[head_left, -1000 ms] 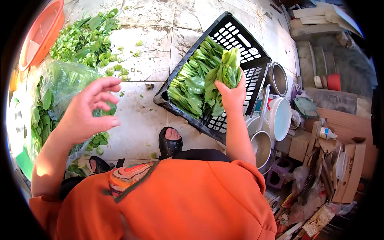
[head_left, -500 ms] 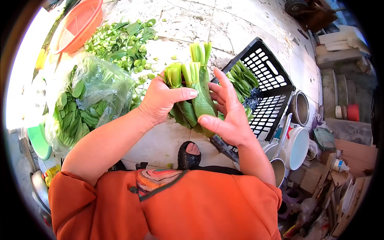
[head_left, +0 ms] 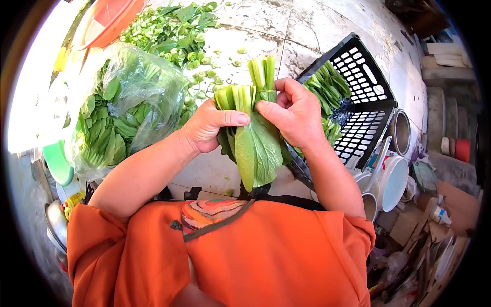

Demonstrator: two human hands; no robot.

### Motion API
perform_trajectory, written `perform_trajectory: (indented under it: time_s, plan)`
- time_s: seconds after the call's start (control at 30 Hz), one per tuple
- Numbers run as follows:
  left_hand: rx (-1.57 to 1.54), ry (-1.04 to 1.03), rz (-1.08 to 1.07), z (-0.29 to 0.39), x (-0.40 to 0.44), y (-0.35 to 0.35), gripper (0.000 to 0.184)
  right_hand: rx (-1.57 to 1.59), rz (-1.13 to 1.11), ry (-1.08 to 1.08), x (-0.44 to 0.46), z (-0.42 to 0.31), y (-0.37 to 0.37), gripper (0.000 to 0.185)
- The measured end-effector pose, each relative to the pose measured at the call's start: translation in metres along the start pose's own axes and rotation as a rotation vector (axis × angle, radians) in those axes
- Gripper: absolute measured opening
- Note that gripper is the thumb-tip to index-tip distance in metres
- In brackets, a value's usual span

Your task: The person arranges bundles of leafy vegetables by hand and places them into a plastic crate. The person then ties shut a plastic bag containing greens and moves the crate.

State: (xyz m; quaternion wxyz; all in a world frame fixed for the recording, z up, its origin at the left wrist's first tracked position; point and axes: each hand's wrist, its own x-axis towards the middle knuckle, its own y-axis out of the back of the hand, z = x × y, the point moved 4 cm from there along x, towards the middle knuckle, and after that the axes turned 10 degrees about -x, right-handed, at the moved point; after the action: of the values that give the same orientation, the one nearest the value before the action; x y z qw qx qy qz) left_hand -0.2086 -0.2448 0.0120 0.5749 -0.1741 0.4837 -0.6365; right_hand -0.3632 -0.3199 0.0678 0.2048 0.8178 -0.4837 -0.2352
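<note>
Leafy greens [head_left: 257, 153] hang in front of my body, cut pale stems up and broad leaves down. My left hand [head_left: 209, 125] is closed round the left part of them, its thumb across the front below the stems. My right hand [head_left: 302, 115] grips the right side, thumb and curled fingers against a bunch of stems [head_left: 262, 77] that has a thin tie round it. The right fingertips are partly hidden behind the greens. To the right, a black plastic crate [head_left: 365, 120] holds more bunches of greens [head_left: 327, 84].
A clear plastic bag [head_left: 148, 92] full of greens lies at left. Beyond it are trimmed leaves and stem ends [head_left: 171, 33] on the tiled floor and an orange basin [head_left: 110, 20]. White buckets [head_left: 393, 181] and scrap wood [head_left: 409, 225] crowd the right side.
My right hand has gone from spread fingers to a grip on the stems at the right. A broad leaf now hangs in front of the bunches. The camera view has shifted slightly.
</note>
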Motion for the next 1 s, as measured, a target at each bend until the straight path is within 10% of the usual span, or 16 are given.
perform_trajectory:
  time_s: [0.27, 0.47, 0.67, 0.87, 1.0]
  plan:
    - [0.039, -0.046, 0.101, 0.025, -0.007, 0.028, 0.057, 0.059, -0.003, 0.053, 0.007, 0.018, 0.010, 0.031]
    - [0.542, -0.267, 0.385, 0.063, -0.012, 0.035, 0.045, 0.187, -0.425, 0.140, -0.002, -0.002, 0.016, 0.032]
    - [0.224, -0.223, 0.237, 0.033, -0.012, 0.011, 0.044, 0.357, -0.381, 0.042, -0.001, 0.003, -0.038, 0.037]
    - [0.121, -0.100, -0.002, 0.026, -0.013, 0.003, 0.074, 0.035, -0.221, 0.070, 0.003, 0.013, -0.042, 0.039]
    - [0.195, -0.189, 0.234, 0.015, -0.012, 0.007, 0.059, -0.194, -0.188, 0.186, -0.004, 0.000, -0.053, 0.043]
